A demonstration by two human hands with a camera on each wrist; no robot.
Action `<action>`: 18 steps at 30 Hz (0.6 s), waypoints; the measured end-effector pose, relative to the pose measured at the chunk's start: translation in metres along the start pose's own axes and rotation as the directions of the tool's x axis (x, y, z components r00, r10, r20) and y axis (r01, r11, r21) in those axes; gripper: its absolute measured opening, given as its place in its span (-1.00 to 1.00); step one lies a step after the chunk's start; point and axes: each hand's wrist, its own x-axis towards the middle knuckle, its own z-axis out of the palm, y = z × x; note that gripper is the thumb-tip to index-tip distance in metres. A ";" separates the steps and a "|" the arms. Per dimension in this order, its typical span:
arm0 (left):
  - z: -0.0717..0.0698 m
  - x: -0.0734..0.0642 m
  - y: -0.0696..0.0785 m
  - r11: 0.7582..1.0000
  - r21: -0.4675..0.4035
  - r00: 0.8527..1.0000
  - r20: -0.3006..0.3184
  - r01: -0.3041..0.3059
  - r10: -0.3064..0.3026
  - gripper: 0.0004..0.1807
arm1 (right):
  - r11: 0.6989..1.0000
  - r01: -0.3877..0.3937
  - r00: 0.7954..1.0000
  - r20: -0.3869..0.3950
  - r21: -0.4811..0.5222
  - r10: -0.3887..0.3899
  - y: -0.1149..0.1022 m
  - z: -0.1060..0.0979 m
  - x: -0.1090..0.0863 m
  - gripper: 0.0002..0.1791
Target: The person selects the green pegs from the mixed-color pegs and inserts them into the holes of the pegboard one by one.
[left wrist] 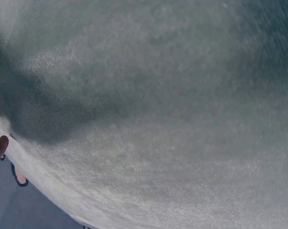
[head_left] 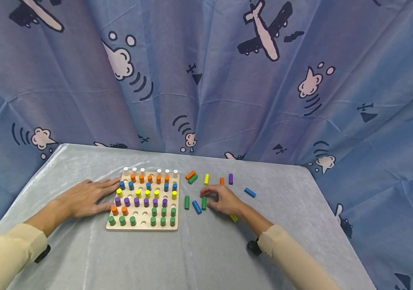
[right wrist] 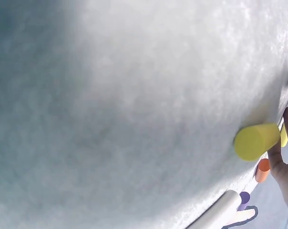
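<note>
A light wooden pegboard (head_left: 148, 228) holds rows of white, orange, blue, yellow, purple and green pegs, with some bare holes. My left hand (head_left: 84, 198) lies flat at its left edge, fingers spread and fingertips touching the side; one fingertip shows in the left wrist view. Right of the board, my right hand (head_left: 224, 200) pinches a green peg (head_left: 204, 204) with thumb and fingertips, low over the cloth. Beside that peg lie a blue peg (head_left: 197, 207) and another green peg (head_left: 186, 202). A yellow peg (right wrist: 256, 141) lies under the right hand.
Behind the right hand lie loose orange (head_left: 190, 175), green (head_left: 193, 179), yellow (head_left: 206, 179) and purple (head_left: 231, 179) pegs. A blue peg (head_left: 250, 192) is farther right. A white peg (right wrist: 218, 212) shows in the right wrist view. A blue curtain (head_left: 199, 100) hangs behind the cloth-covered table (head_left: 126, 262).
</note>
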 end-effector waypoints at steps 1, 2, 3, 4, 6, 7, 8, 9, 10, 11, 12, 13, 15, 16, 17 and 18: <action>0.000 0.000 0.000 1.000 -0.001 1.000 0.000 0.001 -0.001 -0.21 | 1.000 0.004 1.000 0.003 -0.003 -0.004 0.000 0.000 0.000 -0.60; 0.000 0.000 0.000 1.000 -0.002 1.000 0.002 0.002 -0.002 -0.21 | 1.000 0.007 1.000 0.005 -0.003 -0.007 0.000 0.001 -0.001 -0.59; 0.000 0.000 0.000 1.000 -0.002 1.000 0.003 0.002 -0.002 -0.21 | 1.000 0.011 1.000 0.006 -0.008 -0.010 0.000 0.001 -0.001 -0.59; 0.000 0.000 0.000 1.000 -0.002 1.000 0.005 0.004 -0.004 -0.21 | 1.000 0.014 1.000 0.007 -0.012 -0.013 0.000 0.001 -0.001 -0.59; 0.000 0.000 0.000 1.000 -0.002 1.000 0.010 0.009 -0.009 -0.21 | 1.000 0.011 1.000 0.005 -0.029 -0.011 0.000 0.002 -0.002 -0.59; 0.000 0.000 0.000 1.000 -0.001 1.000 0.011 0.010 -0.010 -0.20 | 0.999 0.010 1.000 0.002 -0.039 -0.010 -0.001 0.002 -0.002 -0.59; 0.000 0.000 0.000 1.000 -0.001 1.000 0.013 0.011 -0.011 -0.20 | 0.999 0.008 1.000 0.001 -0.047 -0.008 -0.001 0.002 -0.002 -0.59; -0.001 0.000 0.000 1.000 -0.001 1.000 0.013 0.012 -0.012 -0.20 | 0.998 0.009 1.000 -0.001 -0.056 -0.009 -0.001 0.002 -0.002 -0.59; -0.001 0.000 0.000 1.000 -0.001 1.000 0.013 0.013 -0.013 -0.20 | 0.998 0.011 1.000 -0.002 -0.063 -0.011 -0.001 0.002 -0.002 -0.60; -0.001 0.000 0.000 1.000 -0.002 1.000 0.012 0.014 -0.014 -0.20 | 0.998 0.014 1.000 -0.002 -0.068 -0.014 -0.001 0.002 -0.002 -0.60; -0.001 0.000 0.000 1.000 -0.002 1.000 0.012 0.015 -0.015 -0.20 | 0.997 0.018 1.000 -0.003 -0.071 -0.019 -0.001 0.002 -0.002 -0.61; -0.001 0.000 0.001 1.000 -0.003 1.000 0.010 0.012 -0.012 -0.20 | 0.997 0.021 1.000 -0.002 -0.070 -0.021 -0.001 0.002 -0.002 -0.61; -0.001 0.000 0.001 1.000 -0.001 1.000 0.008 0.010 -0.010 -0.20 | 0.997 0.029 1.000 0.000 -0.068 -0.029 -0.001 0.002 -0.003 -0.63; -0.001 0.000 0.001 1.000 0.001 1.000 0.008 0.011 -0.011 -0.20 | 0.998 0.026 1.000 0.001 -0.062 -0.026 -0.001 0.002 -0.003 -0.63; 0.000 0.000 0.001 1.000 0.001 1.000 0.009 0.012 -0.012 -0.20 | 0.998 0.018 1.000 0.002 -0.052 -0.018 -0.001 0.001 -0.003 -0.63; 0.000 0.000 0.001 1.000 0.001 1.000 0.010 0.011 -0.011 -0.20 | 0.999 0.009 1.000 0.002 -0.043 -0.009 -0.001 0.001 -0.004 -0.63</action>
